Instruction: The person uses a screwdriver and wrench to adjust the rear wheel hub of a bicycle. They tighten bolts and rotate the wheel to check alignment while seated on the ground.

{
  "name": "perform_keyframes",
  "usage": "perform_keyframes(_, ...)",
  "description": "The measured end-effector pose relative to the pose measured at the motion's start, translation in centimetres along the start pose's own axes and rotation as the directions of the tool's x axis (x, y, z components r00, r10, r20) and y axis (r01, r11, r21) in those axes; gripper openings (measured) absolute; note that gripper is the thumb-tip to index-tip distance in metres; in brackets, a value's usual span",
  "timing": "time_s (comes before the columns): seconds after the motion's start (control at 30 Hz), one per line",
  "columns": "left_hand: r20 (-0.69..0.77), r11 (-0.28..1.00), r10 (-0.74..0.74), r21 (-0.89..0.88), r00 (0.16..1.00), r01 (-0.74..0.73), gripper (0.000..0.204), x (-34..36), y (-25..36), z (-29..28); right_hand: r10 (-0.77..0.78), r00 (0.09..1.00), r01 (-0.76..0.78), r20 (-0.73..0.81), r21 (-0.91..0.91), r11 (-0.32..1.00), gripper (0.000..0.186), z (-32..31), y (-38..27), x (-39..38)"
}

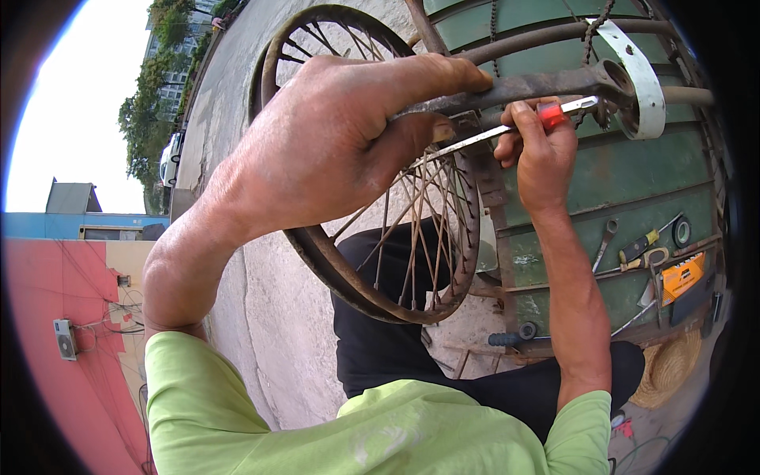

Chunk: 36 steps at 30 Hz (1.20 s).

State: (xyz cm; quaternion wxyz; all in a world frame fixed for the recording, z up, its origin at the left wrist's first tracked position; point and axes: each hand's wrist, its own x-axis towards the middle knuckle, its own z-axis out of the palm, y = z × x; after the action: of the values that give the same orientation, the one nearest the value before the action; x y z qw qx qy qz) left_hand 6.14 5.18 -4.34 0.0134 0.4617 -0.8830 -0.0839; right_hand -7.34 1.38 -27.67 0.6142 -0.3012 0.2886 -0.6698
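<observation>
Reaching across from the left, my left hand point(317, 142) is closed around a dark, worn metal bar point(546, 84) that ends in a ring. My right hand point(546, 162), just below the bar, grips a screwdriver point(469, 142) with a red and whitish handle. Its thin shaft slants down to the left, passing behind my left thumb and in front of the spokes. Where the shaft's tip rests I cannot tell. A rusty spoked wheel point(348, 286) without a visible tyre stands beneath my left hand. Close to the bar's ring end is a white curved strip point(645, 79).
Green slatted panels point(602, 178) with rusty framing lie behind my hands, and a rusty chain point(590, 39) hangs above. Tools, a roll of tape point(682, 231) and an orange box point(682, 277) lie at the right. A straw hat point(669, 370) sits below them.
</observation>
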Motion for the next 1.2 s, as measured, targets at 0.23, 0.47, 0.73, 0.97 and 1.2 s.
perform_keyframes(0.23, -0.074, 0.991, 0.127, 0.056, 0.989, -0.123, 0.038, 0.2, -0.6, 0.3, -0.001, 1.000, 0.001, 0.014, -0.001, 1.000, 0.018, 0.1, 0.8, -0.1)
perform_keyframes(0.47, -0.009, 0.996, 0.061, 0.069, 0.998, -0.060, 0.037, 0.7, -0.3, -0.1, 0.038, 0.999, -0.038, 0.002, 0.001, 0.999, 0.018, -0.1, 1.0, 0.1)
perform_keyframes(0.73, -0.133, 0.944, 0.296, -0.108, 0.946, -0.311, 0.037, 3.7, 1.1, -1.7, 0.030, 0.999, -0.030, 0.011, -0.024, 0.999, 0.018, 0.2, 0.5, -0.1)
perform_keyframes(0.97, -0.018, 0.925, 0.377, -0.039, 0.926, -0.378, 0.037, 4.6, 2.3, -2.5, 0.000, 1.000, 0.000, 0.029, -0.019, 1.000, 0.017, 0.5, 0.2, -0.5)
perform_keyframes(1.2, -0.018, 0.978, 0.144, 0.158, 0.989, -0.139, 0.038, 2.3, 0.1, -0.7, 0.021, 1.000, -0.021, 0.003, 0.009, 1.000, 0.017, 0.1, 0.6, -0.2)
